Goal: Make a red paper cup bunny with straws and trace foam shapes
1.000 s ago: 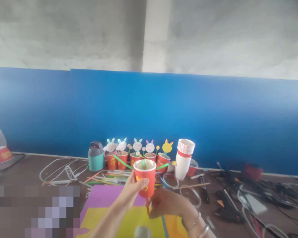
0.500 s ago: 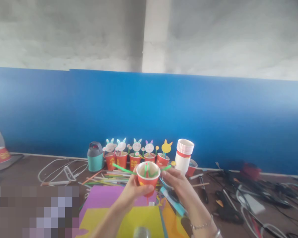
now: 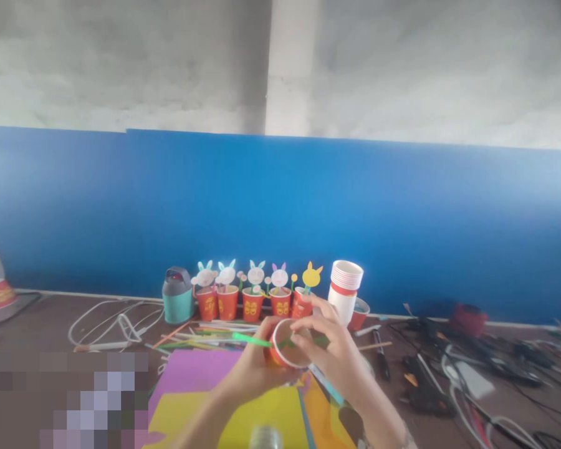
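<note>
My left hand [image 3: 252, 371] is wrapped round a red paper cup [image 3: 285, 348], tilted so its white inside faces me. A green straw [image 3: 250, 339] runs through the cup and sticks out to the left. My right hand [image 3: 330, 349] hovers over the cup's mouth with its fingertips pinched at the straw inside the rim. Both hands are above coloured paper sheets [image 3: 191, 374] on the brown floor.
Along the blue wall stand several red cups with paper bunnies [image 3: 252, 293], a teal container [image 3: 177, 296] and a stack of white cups [image 3: 345, 293]. Loose straws [image 3: 201, 333] lie in front. White cables [image 3: 107, 321] lie to the left, dark tools and cords [image 3: 449, 374] to the right.
The cup came down from held upright to tilted toward me. My right hand left the cup's underside and moved up over its mouth.
</note>
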A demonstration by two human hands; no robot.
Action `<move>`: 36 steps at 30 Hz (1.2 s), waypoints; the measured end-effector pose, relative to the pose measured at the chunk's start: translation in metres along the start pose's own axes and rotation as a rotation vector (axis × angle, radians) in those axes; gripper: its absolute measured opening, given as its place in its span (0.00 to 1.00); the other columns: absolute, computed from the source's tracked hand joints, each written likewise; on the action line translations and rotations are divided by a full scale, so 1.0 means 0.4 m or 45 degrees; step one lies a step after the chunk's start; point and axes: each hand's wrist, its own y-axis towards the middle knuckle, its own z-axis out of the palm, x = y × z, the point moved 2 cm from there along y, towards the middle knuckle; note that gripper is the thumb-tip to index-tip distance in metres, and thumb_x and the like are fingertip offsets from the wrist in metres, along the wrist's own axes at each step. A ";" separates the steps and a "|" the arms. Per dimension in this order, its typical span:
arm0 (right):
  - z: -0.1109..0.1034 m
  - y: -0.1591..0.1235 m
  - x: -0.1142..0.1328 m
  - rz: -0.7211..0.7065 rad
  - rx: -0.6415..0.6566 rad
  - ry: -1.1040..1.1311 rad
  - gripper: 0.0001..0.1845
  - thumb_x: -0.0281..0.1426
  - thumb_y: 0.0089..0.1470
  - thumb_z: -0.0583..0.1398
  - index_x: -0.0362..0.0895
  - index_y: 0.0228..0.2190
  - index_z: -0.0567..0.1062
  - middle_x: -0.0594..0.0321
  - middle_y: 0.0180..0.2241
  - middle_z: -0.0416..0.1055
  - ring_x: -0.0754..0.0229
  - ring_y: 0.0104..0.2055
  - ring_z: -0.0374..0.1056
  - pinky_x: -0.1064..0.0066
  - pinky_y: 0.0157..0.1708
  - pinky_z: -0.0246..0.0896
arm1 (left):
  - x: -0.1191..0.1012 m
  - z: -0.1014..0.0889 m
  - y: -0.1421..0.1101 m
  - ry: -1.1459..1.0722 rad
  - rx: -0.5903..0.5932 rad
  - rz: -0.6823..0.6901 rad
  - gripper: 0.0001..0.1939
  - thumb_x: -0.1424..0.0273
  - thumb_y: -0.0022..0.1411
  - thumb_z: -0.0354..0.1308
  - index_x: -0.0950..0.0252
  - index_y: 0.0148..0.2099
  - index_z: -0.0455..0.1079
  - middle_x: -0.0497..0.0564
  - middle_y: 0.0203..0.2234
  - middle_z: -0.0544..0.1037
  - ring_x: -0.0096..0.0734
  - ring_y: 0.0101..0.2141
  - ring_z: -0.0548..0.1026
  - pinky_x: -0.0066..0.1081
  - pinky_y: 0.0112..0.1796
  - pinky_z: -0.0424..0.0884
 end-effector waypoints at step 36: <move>-0.038 0.020 -0.050 0.335 -0.160 0.405 0.22 0.49 0.49 0.60 0.43 0.33 0.79 0.53 0.36 0.77 0.49 0.42 0.70 0.62 0.42 0.64 | 0.044 -0.013 -0.009 -0.266 -0.061 -0.231 0.32 0.57 0.43 0.70 0.66 0.49 0.71 0.56 0.37 0.78 0.41 0.37 0.75 0.34 0.39 0.68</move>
